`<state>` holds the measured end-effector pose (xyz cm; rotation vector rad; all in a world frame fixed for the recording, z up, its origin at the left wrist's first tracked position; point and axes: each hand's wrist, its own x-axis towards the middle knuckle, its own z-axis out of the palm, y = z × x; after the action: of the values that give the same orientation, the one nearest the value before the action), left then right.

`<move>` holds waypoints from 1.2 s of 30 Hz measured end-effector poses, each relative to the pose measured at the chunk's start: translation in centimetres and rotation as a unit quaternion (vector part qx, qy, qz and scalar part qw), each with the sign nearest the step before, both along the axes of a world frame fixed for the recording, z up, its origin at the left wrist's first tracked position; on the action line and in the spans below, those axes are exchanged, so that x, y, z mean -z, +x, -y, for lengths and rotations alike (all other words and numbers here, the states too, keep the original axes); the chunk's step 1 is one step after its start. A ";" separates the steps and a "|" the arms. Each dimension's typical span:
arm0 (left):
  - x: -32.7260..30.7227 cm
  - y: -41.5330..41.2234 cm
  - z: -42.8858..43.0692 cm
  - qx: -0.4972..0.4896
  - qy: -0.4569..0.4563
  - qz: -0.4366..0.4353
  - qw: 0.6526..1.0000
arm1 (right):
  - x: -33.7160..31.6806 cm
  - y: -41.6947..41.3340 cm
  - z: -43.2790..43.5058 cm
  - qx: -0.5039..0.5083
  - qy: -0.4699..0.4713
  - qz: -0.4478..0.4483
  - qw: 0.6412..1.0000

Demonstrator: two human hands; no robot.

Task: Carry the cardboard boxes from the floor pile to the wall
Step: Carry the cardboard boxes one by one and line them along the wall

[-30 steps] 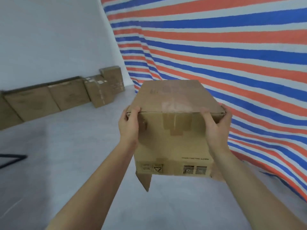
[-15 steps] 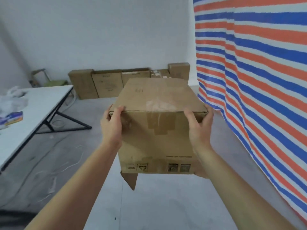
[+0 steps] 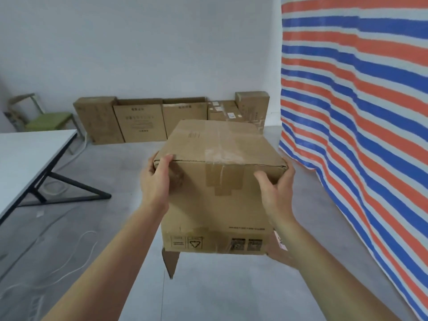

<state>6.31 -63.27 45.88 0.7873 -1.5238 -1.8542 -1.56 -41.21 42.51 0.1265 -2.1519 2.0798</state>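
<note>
I have the cardboard box (image 3: pixel 217 181) up off the floor in front of my chest, clamped between both palms: my left hand (image 3: pixel 155 181) presses its left upper corner with the thumb hooked over the top edge, and my right hand (image 3: pixel 275 191) grips the right upper corner, fingers wrapped round the far side. One bottom flap (image 3: pixel 170 262) hangs loose under the near left corner (I judge it could catch when I set the box down).

A second ago the striped tarp (image 3: pixel 354 112) filled most of my view and the stacked boxes sat far off to the left. Now I have turned, and the row of boxes (image 3: pixel 162 121) against the white wall (image 3: pixel 139 47) lies straight ahead, with the tarp pushed to the right and the table (image 3: pixel 27 154) at near left. So the turn is done, I reckon, and what remains is the walk across the bare grey floor (image 3: pixel 115 172) to the wall, well apart from me yet.
</note>
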 end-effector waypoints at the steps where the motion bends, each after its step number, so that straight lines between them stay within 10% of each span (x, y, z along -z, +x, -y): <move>1: 0.3 -2.7 0.5 0.010 -0.005 0.002 1.000 | 0.4 -2.5 0.1 0.006 0.007 0.001 1.000; 36: 6.5 -85.4 38.9 0.153 -0.005 0.090 0.984 | 2.8 -86.2 34.6 -0.010 0.195 0.062 0.979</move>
<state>-79.11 -102.18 39.35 0.7684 -1.8530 -2.0372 -87.78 -75.83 39.72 0.0604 -2.6206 1.6877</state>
